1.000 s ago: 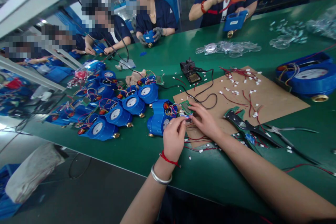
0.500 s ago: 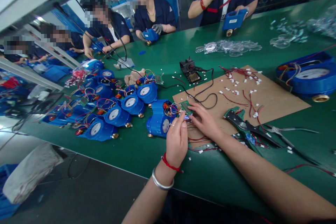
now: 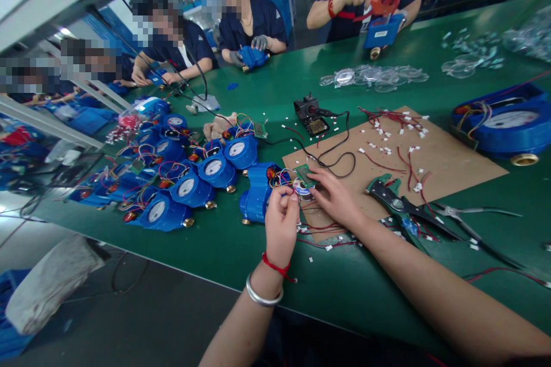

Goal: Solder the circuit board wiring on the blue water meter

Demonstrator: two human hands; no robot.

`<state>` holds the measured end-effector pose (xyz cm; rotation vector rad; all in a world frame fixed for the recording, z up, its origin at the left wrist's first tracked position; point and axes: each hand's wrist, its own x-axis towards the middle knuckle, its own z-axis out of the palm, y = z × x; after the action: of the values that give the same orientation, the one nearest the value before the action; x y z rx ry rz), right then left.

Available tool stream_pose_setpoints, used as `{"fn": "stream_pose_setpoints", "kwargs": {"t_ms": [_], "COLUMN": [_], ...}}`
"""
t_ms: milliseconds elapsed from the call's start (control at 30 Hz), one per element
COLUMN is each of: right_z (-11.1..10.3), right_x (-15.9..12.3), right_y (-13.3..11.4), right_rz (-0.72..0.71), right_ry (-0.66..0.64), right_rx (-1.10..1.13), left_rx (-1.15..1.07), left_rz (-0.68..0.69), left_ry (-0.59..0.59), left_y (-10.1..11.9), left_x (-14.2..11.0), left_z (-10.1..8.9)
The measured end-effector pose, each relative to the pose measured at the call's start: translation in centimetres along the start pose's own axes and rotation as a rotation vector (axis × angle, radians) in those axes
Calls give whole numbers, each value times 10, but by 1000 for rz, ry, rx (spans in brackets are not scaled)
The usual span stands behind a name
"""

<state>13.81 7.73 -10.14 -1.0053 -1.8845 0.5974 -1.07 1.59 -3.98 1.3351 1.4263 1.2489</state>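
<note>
My left hand (image 3: 282, 221), with a red cord and a silver bangle at the wrist, is closed in a pinch on a thin wire (image 3: 295, 188). Fingers of my right hand (image 3: 333, 195) press on the edge of a small green circuit board (image 3: 303, 172). Under the board, beside my right thumb, lies a round white and blue piece (image 3: 302, 189), partly covered. Coloured wires lead from the board to a blue water meter (image 3: 259, 186) just left of my hands. My left hand partly hides the meter's dial.
Wired blue meters (image 3: 187, 188) crowd the left; another meter (image 3: 508, 123) stands right. Brown cardboard (image 3: 456, 160) carries red-black wires (image 3: 398, 117). Wire strippers (image 3: 398, 203), pliers (image 3: 456, 213) and a soldering-iron stand (image 3: 310, 116) lie around. Co-workers sit opposite, one holding an orange tool (image 3: 386, 4).
My left hand has drawn slightly left and down, its fingers curling more, uncovering more of the round piece. My right hand stays put. Across the table, the orange tool has come down onto a blue meter.
</note>
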Motion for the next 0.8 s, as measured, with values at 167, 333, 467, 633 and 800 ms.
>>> {"fn": "stream_pose_setpoints", "kwargs": {"t_ms": [167, 333, 467, 633, 800], "right_z": [1, 1, 0, 0, 0], "right_x": [0, 0, 1, 1, 1], "right_y": [3, 2, 0, 1, 1], "right_rz": [-8, -6, -9, -13, -4], "right_ry": [-2, 3, -1, 0, -4], "right_rx": [-3, -5, -9, -9, -4], "left_rx": [-63, -13, 95, 191, 213], "left_rz": [7, 60, 161, 288, 271], "left_ry": [24, 27, 20, 119, 111], "left_y": [0, 0, -1, -12, -24], "left_x": [2, 1, 4, 17, 26], "left_z": [-1, -2, -3, 6, 15]}}
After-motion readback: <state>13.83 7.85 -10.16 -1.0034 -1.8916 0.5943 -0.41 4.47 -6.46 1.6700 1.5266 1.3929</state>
